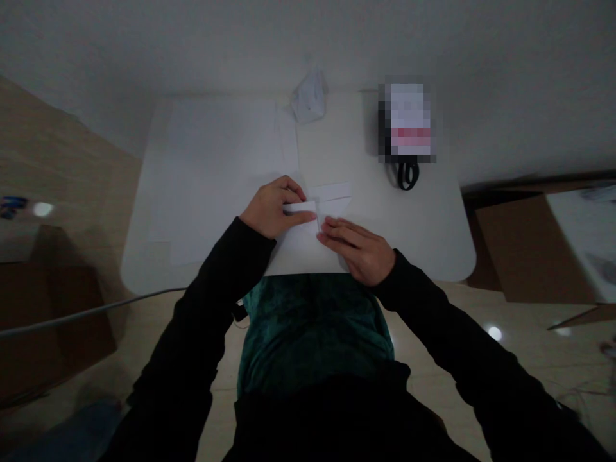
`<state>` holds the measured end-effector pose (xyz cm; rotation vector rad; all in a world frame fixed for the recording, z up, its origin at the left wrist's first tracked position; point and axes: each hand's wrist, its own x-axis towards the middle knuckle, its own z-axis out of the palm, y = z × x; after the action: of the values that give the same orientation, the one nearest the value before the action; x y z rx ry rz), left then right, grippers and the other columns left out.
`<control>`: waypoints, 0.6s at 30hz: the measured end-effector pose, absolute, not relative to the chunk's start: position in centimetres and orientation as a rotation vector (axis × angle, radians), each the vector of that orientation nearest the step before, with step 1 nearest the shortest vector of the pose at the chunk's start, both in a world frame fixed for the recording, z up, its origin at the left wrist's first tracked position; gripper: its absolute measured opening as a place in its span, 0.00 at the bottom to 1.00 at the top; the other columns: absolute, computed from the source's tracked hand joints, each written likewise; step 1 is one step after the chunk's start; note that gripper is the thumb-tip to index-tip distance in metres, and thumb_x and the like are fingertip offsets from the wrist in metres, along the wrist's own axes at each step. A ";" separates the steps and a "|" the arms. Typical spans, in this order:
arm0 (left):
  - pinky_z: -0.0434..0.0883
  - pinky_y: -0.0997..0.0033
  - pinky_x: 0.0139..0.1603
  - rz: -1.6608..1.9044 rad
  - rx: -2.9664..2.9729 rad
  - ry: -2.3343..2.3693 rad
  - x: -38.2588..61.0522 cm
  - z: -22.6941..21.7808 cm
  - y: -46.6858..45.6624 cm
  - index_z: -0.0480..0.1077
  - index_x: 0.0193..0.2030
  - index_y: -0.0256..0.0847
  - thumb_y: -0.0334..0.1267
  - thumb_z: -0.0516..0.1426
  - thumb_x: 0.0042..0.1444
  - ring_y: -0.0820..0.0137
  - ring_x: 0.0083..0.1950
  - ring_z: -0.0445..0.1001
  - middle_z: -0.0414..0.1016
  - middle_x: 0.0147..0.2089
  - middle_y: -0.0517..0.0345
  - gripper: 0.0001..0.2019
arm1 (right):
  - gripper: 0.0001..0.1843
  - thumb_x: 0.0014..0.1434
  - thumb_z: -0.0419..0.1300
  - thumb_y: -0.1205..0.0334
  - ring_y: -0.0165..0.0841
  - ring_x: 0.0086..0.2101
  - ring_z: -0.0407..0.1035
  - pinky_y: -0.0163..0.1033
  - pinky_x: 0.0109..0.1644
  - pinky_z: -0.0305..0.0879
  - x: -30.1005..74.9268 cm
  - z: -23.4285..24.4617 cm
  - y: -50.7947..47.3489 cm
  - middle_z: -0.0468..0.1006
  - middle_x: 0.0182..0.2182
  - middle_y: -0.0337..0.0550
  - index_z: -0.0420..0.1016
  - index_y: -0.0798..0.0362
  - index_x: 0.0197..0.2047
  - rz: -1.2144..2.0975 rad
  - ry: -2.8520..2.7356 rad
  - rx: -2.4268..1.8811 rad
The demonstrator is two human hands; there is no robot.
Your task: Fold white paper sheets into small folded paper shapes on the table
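Note:
A piece of folded white paper (301, 206) lies near the front edge of the white table, one narrow strip of it raised. My left hand (272, 208) grips this strip, thumb along the near side and fingers curled over the far side. My right hand (359, 247) rests just to the right, its fingers stretched out side by side and their tips at the paper's right edge. Its thumb is mostly hidden. Just beyond the hands lies another white paper piece (333, 191) with a crease line; I cannot tell whether it joins the folded paper.
Large white sheets (216, 167) cover the left of the table (433, 231). A crumpled whitish object (309, 99) stands at the back by the wall. A blurred-out item (409, 119) with a black loop (408, 175) is at back right. Cardboard boxes (529, 250) flank the table.

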<state>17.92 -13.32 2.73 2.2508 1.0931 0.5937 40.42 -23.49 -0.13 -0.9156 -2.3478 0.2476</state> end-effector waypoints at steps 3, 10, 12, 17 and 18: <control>0.70 0.68 0.40 0.551 2.260 1.159 18.2 2.9 -13.2 0.75 0.28 0.38 0.49 0.64 0.49 0.70 0.36 0.73 0.75 0.39 0.55 0.14 | 0.26 0.59 0.49 0.78 0.39 0.63 0.63 0.53 0.65 0.66 40.4 -0.2 -23.6 0.76 0.55 0.54 0.71 0.58 0.59 0.266 -2.346 -0.920; 0.68 0.69 0.37 0.415 2.291 1.302 18.5 3.1 -12.5 0.72 0.22 0.40 0.53 0.67 0.42 0.71 0.33 0.70 0.72 0.34 0.57 0.17 | 0.25 0.59 0.50 0.77 0.43 0.63 0.63 0.54 0.64 0.66 40.2 0.3 -23.8 0.76 0.54 0.60 0.71 0.64 0.59 0.221 -2.378 -0.874; 0.68 0.69 0.37 0.417 2.303 1.302 18.5 3.1 -12.3 0.72 0.21 0.40 0.53 0.67 0.41 0.70 0.33 0.70 0.71 0.32 0.57 0.18 | 0.25 0.60 0.50 0.77 0.42 0.63 0.63 0.55 0.64 0.66 40.2 0.3 -23.8 0.76 0.55 0.58 0.71 0.62 0.59 0.236 -2.388 -0.896; 0.68 0.69 0.37 0.350 2.304 1.212 18.2 3.5 -11.7 0.73 0.22 0.39 0.50 0.67 0.43 0.70 0.34 0.70 0.71 0.33 0.55 0.16 | 0.23 0.61 0.50 0.75 0.42 0.61 0.65 0.53 0.64 0.67 40.2 0.3 -23.8 0.76 0.55 0.55 0.72 0.61 0.58 0.162 -2.408 -0.929; 0.68 0.69 0.36 0.331 2.299 1.188 18.1 3.6 -11.6 0.73 0.22 0.39 0.49 0.66 0.44 0.71 0.33 0.69 0.71 0.33 0.55 0.15 | 0.23 0.61 0.50 0.75 0.42 0.61 0.65 0.52 0.64 0.67 40.1 0.3 -23.8 0.76 0.55 0.55 0.72 0.61 0.58 0.149 -2.415 -0.931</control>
<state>18.12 -11.58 3.58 2.2987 1.1882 0.3308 40.13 -23.78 0.33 -0.9310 -2.4147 0.1493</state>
